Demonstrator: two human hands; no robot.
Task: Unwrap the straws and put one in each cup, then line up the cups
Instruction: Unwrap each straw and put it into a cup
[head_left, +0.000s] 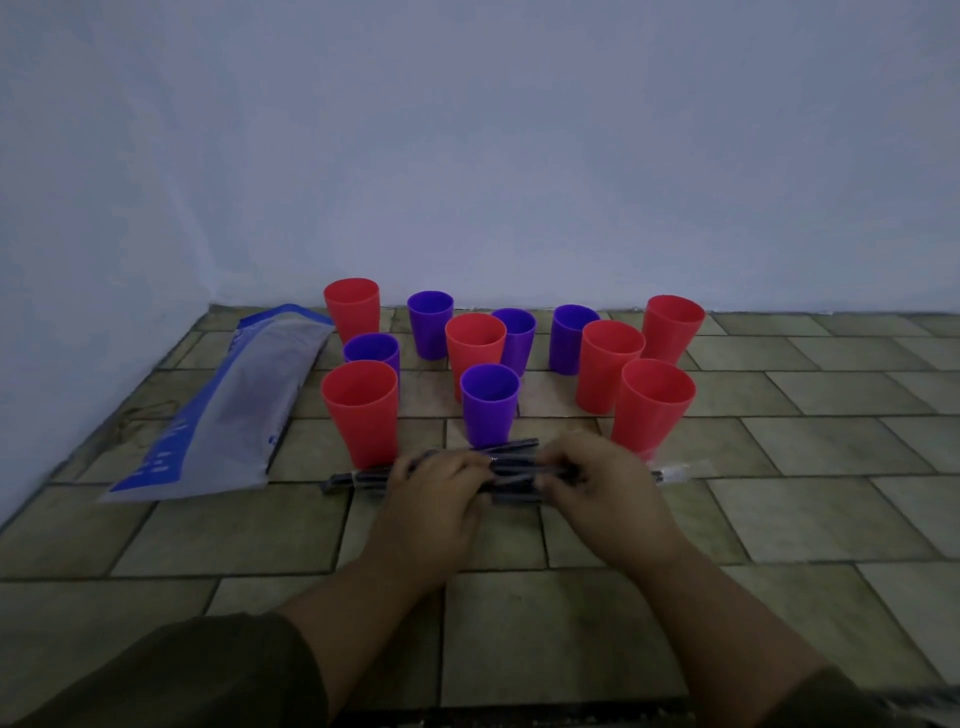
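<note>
Several red and purple cups stand upright in a loose cluster on the tiled floor, among them a near-left red cup (361, 410), a middle purple cup (489, 402) and a near-right red cup (652, 405). None of the cups shows a straw. Just in front of them a bundle of dark wrapped straws (514, 462) lies crosswise. My left hand (434, 486) and my right hand (605, 480) both grip this bundle from above, close together. Clear wrapper ends (680, 470) stick out to the right.
A long blue and clear plastic bag (223, 405) lies on the floor to the left of the cups. A pale wall (467, 156) rises right behind the cups and along the left. Tiled floor (805, 493) stretches to the right and in front.
</note>
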